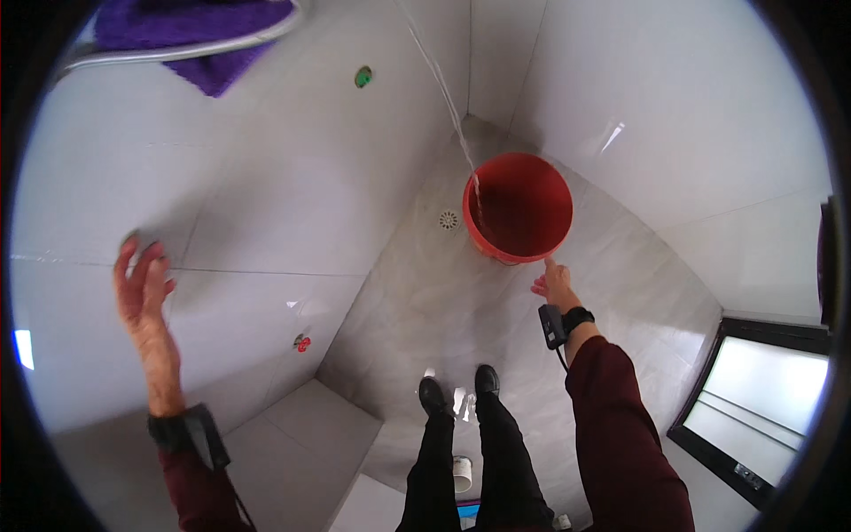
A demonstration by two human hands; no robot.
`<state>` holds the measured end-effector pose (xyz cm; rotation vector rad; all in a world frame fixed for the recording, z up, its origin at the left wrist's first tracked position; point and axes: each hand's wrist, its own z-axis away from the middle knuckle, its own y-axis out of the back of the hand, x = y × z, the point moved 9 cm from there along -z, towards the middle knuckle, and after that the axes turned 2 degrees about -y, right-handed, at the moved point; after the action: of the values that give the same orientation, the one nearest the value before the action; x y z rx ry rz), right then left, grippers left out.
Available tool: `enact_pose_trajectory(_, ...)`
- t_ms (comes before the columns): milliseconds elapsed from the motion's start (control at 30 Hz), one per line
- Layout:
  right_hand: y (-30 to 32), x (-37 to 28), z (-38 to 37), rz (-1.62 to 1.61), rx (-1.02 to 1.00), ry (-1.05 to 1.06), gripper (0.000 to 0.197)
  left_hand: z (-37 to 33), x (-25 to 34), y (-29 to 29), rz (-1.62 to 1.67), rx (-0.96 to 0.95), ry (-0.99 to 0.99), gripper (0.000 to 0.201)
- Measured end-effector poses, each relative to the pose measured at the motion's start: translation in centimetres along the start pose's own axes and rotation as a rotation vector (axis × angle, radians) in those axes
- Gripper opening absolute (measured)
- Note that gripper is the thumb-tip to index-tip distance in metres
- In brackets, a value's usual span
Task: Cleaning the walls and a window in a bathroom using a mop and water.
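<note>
A red bucket (560,208) stands on the tiled floor with its mouth facing up. From the top of the view a thin, clear stream of water (441,82) falls into it. My right hand (557,282) is at the bucket's near rim; one finger reaches to the edge and the others are loosely bent. Whether that finger touches the rim I cannot tell, and no object shows in the hand. My left hand (144,288) is raised in front of the left wall, its fingers apart and slightly bent, holding nothing.
A round floor drain (448,220) lies left of the bucket. A purple towel (191,31) hangs over a metal rail (182,53) at upper left. Green (363,77) and red (302,343) fittings sit on the left wall. A white cup-like container (462,474) is between my legs.
</note>
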<state>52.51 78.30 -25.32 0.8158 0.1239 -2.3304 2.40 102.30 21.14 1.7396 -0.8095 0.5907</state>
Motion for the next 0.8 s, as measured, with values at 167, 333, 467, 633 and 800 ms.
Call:
enact_pose_trajectory(167,-1.8,1.2,-5.6,-0.029,-0.061,-0.008,0.055,2.1,-0.2,2.9,-0.179,0.071,-0.032,0.051)
enact_pose_trajectory(333,-3.1,0.8,-7.2,-0.159,-0.165,0.098,0.045,3.6,0.5,3.7,-0.312,0.085,-0.065,0.051)
enact_pose_trajectory(467,-4.4,1.5,-7.0,-0.191,-0.113,-0.003,0.040,4.4,-0.2,4.8,-0.364,0.028,0.017,0.052)
enact_pose_trajectory(633,-3.0,2.6,-7.5,-0.240,-0.030,-0.063,0.046,5.1,1.0,4.0,-0.328,0.039,0.069,0.051)
enact_pose_trajectory(800,-7.5,7.1,-1.9,-0.329,-0.095,-0.130,0.048,5.6,0.9,3.4,-0.266,-0.036,0.127,0.049)
